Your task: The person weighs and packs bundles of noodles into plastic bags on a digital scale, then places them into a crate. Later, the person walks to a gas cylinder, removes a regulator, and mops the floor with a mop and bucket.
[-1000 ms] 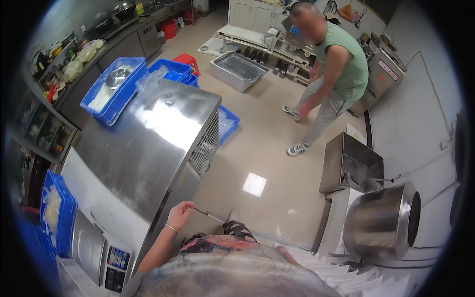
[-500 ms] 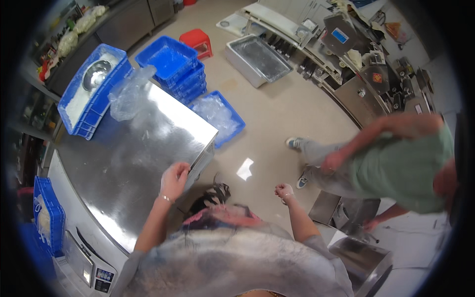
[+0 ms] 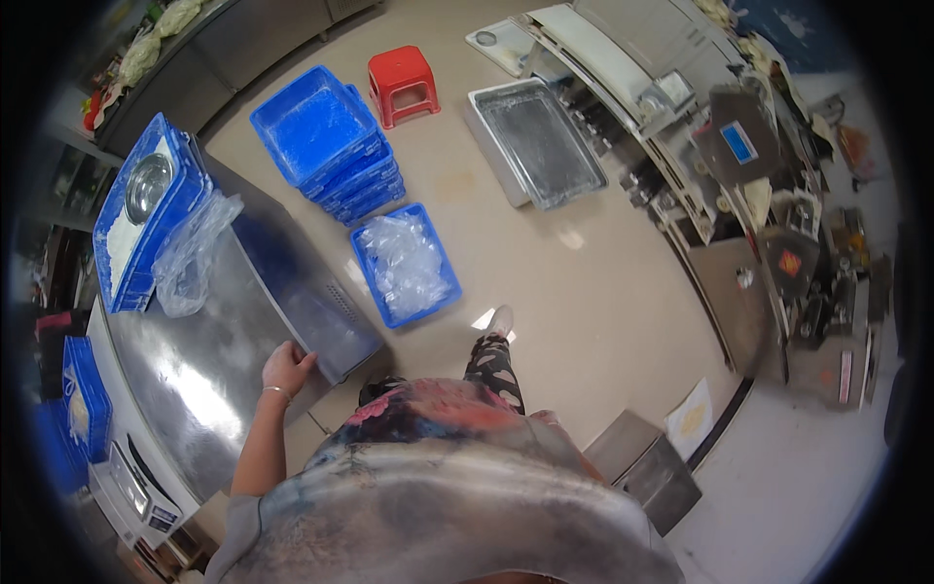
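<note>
My left hand [image 3: 289, 368] is over the front corner of the steel worktable [image 3: 185, 399], its fingers curled in and the thumb out to one side. I see nothing in it; whether it touches the edge I cannot tell. A band circles that wrist. My right hand is hidden beside my body, with only a bit of the arm showing. On the worktable's far end stands a blue crate [image 3: 122, 234] with white powder and a steel bowl [image 3: 149, 189] in it. A clear plastic bag [image 3: 195, 255] drapes over the crate's side.
Beyond the table, stacked blue crates [image 3: 316, 127] and a blue crate of clear plastic [image 3: 404, 263] stand on the floor. Farther off are a red stool [image 3: 402, 83] and a powder-dusted grey bin [image 3: 540, 146]. Equipment lines the right; a steel box [image 3: 647, 467] stands near my right side.
I have moved forward along the table, and the floor crates now appear nearer. My right hand has dropped out of sight. The co-worker in green has left the view.
</note>
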